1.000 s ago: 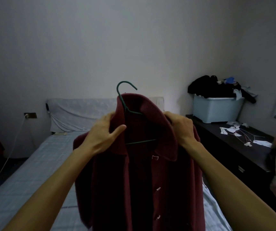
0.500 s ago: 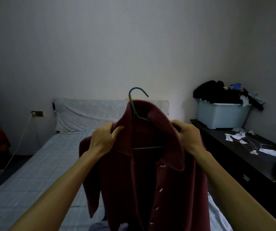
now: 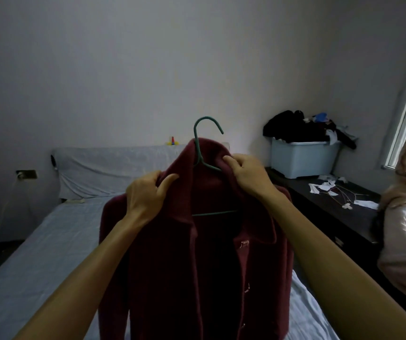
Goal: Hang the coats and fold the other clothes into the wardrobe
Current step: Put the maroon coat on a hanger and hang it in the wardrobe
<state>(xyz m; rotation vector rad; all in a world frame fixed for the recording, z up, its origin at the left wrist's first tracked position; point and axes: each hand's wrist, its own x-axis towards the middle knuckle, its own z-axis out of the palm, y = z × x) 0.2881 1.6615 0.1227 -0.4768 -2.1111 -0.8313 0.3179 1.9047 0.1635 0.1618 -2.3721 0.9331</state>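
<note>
Since the earlier frame the right hand (image 3: 248, 175) has shifted from the coat's shoulder up to the collar, close beside the hanger's neck; the left hand (image 3: 145, 195) remains at the opposite side of the collar.

Findings:
- Dark red coat (image 3: 197, 266) is held up in the air in front of the person, above the bed (image 3: 37, 253), front open, small buttons showing down one edge
- Green wire hanger (image 3: 197, 149) sits inside the coat; its hook stands clear above the collar and its lower bar shows across the open neck
- Left hand grips the collar fabric, fingers curled behind it, thumb laid across the front
- Right hand pinches the top of the collar, fingers curled over the fabric, just beside the hanger's sloping wire
- Bed carries a pale checked sheet; its head lies against the far wall

Surroundings: a pale blue storage box (image 3: 302, 158) heaped with dark clothes (image 3: 295, 128) stands on a dark cabinet (image 3: 332, 217) to the right of the bed, with white scraps (image 3: 327, 186) lying on the cabinet top near it
</note>
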